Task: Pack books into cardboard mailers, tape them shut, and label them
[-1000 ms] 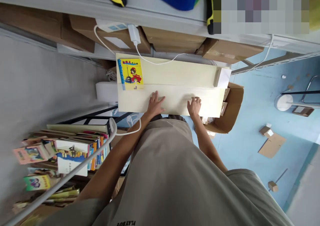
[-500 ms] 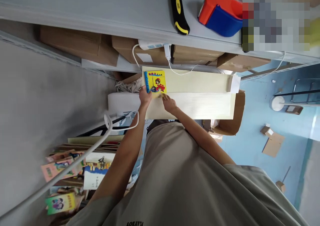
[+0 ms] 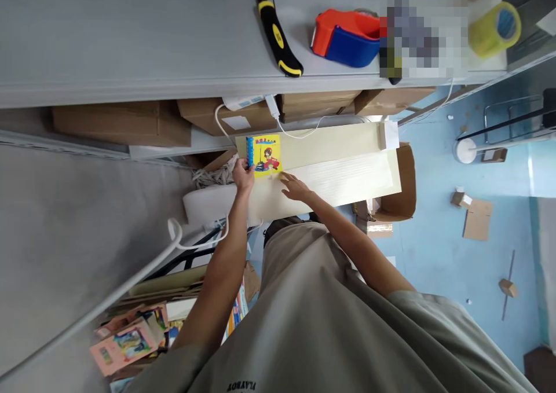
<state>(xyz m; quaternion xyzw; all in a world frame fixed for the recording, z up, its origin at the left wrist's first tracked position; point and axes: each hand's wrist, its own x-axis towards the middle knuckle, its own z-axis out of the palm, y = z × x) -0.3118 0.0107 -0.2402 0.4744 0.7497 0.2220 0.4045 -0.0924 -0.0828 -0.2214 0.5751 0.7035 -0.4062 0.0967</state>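
Note:
A yellow picture book (image 3: 268, 155) with a blue left edge lies on a long cream board (image 3: 330, 141), its cover showing a cartoon figure in red. At its lower left corner, my left hand (image 3: 243, 175) holds the blue edge, with the thumb over the cover. My right hand (image 3: 296, 187) is just below the lower right corner, fingers stretched out and nothing in them. I cannot tell whether its fingertips touch the book. To the right on the board lies a white lined sheet (image 3: 347, 174), and a white block (image 3: 389, 135) sits at the far end.
On the grey shelf above are a black-and-yellow utility knife (image 3: 278, 37), a red-and-blue tape dispenser (image 3: 347, 39) and a tape roll (image 3: 495, 29). Cardboard boxes (image 3: 117, 122) fill the level below. A grey pole (image 3: 95, 309) crosses the left, near piled books (image 3: 128, 344).
My right hand's fingers, bent at the book's lower edge before, are now stretched out slightly below it. My left hand stays on the book's left edge. The whole view has shifted and tilted.

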